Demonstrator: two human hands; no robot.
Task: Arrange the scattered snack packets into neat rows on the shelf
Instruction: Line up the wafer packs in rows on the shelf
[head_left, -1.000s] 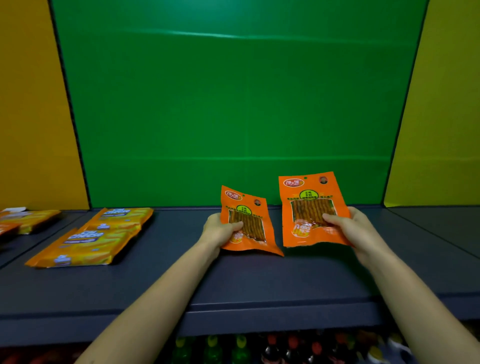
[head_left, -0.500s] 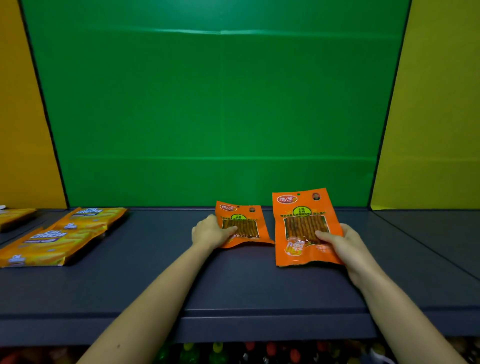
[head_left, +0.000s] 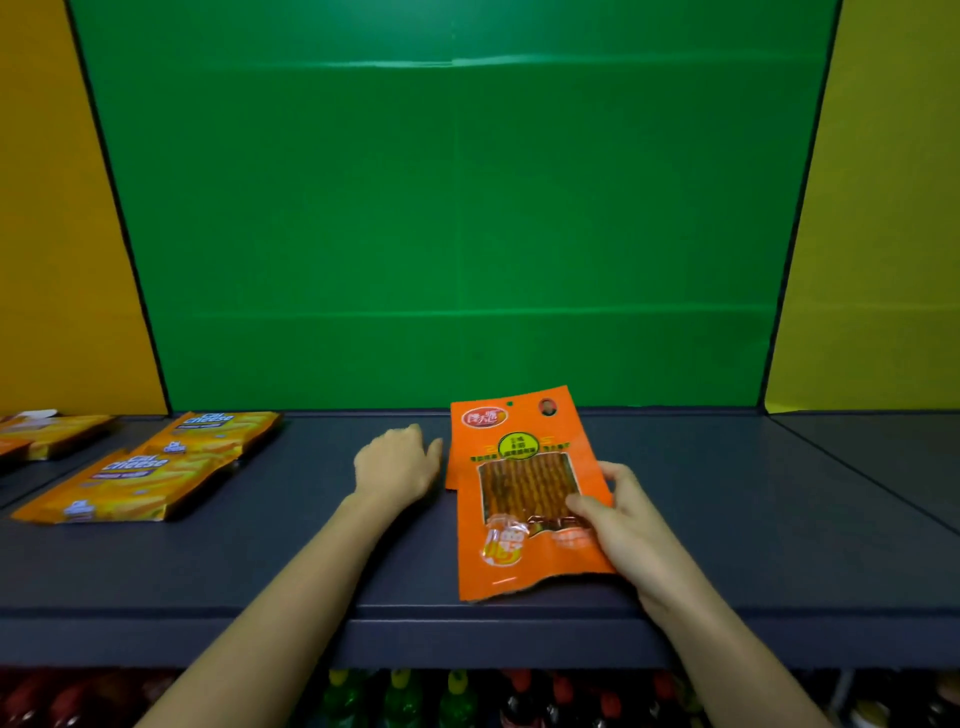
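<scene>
Several bottles (head_left: 400, 696): along the bottom edge of the frame, below the shelf; no part in the task.
Shelf (head_left: 260, 571): dark board across the lower half of the frame, bearing all the packets.
Right hand (head_left: 628, 530): lower right of centre; thumb lies across the packet's face and the fingers curl round its right edge, a firm pinch.
Front orange packet (head_left: 519, 519): now drawn left and toward the shelf's front edge, bottom hem near the lip, top tilted up toward the back panel.
Left hand (head_left: 397, 465): centre of the frame, palm down on the shelf, fingers loosely bent and holding nothing; it has let go of its packet, and the thumb lies just beside that packet's edge.
Rear orange packet (head_left: 452, 470): only a sliver shows at the front packet's left side; a moment ago the two stood side by side, now one covers the other.
Meaning for the task: the pair appears to be being stacked into one pile, a first unit of a row; squaring their edges seems to be the step in hand.
Cheese packets (head_left: 130, 483): left of the frame, well apart, overlapping and unmoved.
Green back panel (head_left: 452, 208): fills the upper frame.
</scene>
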